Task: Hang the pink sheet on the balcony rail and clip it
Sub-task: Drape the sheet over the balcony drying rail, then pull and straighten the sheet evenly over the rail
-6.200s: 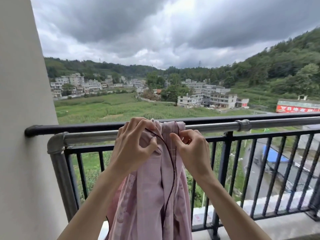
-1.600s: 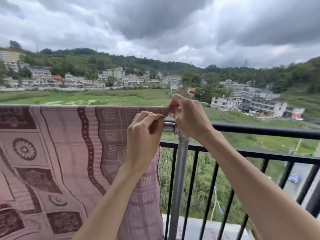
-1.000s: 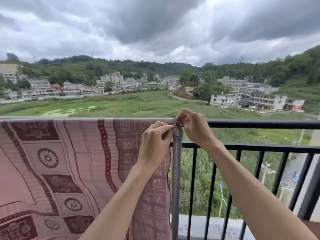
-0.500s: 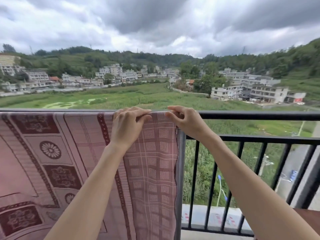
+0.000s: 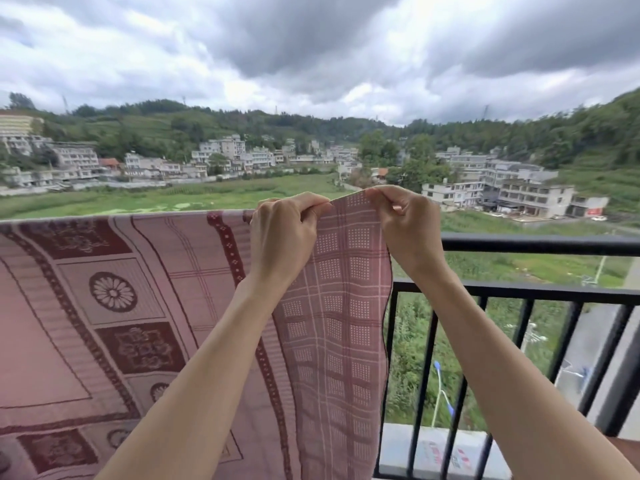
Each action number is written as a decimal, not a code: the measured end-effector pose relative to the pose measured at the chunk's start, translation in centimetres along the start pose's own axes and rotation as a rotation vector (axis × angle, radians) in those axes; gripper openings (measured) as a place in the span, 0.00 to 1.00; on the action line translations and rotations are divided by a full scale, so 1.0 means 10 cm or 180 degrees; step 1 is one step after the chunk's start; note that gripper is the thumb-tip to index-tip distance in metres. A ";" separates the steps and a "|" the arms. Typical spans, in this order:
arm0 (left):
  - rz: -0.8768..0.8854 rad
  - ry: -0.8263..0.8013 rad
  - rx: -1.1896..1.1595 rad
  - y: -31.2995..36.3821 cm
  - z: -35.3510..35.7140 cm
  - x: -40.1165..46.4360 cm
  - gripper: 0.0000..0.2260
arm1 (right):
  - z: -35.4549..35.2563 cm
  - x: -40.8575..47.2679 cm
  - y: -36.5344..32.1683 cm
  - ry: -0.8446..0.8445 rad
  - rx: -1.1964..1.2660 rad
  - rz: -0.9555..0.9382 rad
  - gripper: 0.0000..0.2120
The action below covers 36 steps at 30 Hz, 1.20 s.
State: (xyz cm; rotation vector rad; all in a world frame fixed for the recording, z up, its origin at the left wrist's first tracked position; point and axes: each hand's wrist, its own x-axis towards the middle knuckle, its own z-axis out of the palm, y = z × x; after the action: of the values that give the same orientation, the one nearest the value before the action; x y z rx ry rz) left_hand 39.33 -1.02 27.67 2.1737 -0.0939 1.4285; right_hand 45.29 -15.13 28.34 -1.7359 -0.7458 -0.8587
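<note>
Left hand [image 5: 282, 237] and right hand [image 5: 403, 225] pinching pink sheet [image 5: 332, 306] top edge, seemingly above rail [image 5: 540, 244]

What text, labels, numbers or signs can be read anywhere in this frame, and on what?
No text can be read.
Red sign on a far building at right: too small and blurred.
Red and blue marks on the ledge below the railing: blurred, illegible.
Pink sheet, held at its top edge by the left hand and right hand: woven patterns only, no letters.

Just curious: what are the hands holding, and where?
Both the left hand and right hand pinch the pink sheet at its top edge, near its right end.
</note>
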 end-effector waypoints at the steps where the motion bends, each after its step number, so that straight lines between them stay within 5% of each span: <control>1: 0.0049 -0.0039 0.0017 0.02 0.02 -0.01 0.08 | -0.04 -0.01 0.01 0.0086 -0.0063 -0.0048 0.09; 6: -0.0128 -0.0470 0.0235 -0.16 0.13 -0.24 0.12 | 0.01 -0.38 0.25 -0.0741 -0.0504 -0.0006 0.13; 10: -0.0002 -0.0106 0.0623 -0.32 0.04 -0.25 0.12 | 0.12 -0.37 0.20 -0.0597 -0.0975 -0.0323 0.22; 17: 0.0213 -0.0594 0.0740 -0.78 -0.42 -0.43 0.13 | 0.73 -0.36 -0.34 -0.1552 -0.1534 -0.0703 0.20; 23: -0.0384 -0.0157 0.1281 -1.15 -1.48 -0.69 0.16 | 1.45 -0.53 -1.05 -0.1859 -0.0982 -0.1085 0.23; 30: -0.1022 -0.0662 0.2232 -1.78 -3.15 -1.12 0.26 | 2.60 -0.91 -2.09 -0.2259 -0.0531 -0.1654 0.25; 36: -0.1299 -0.0496 0.2280 -2.20 -3.95 -1.25 0.22 | 3.41 -1.10 -2.76 -0.2480 -0.0427 -0.1835 0.24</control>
State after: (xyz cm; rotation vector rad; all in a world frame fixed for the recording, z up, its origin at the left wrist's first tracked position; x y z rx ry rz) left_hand 8.37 33.34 19.99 2.6393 0.8795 1.1515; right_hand 23.70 24.51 25.48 -2.0155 -1.8005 -0.5784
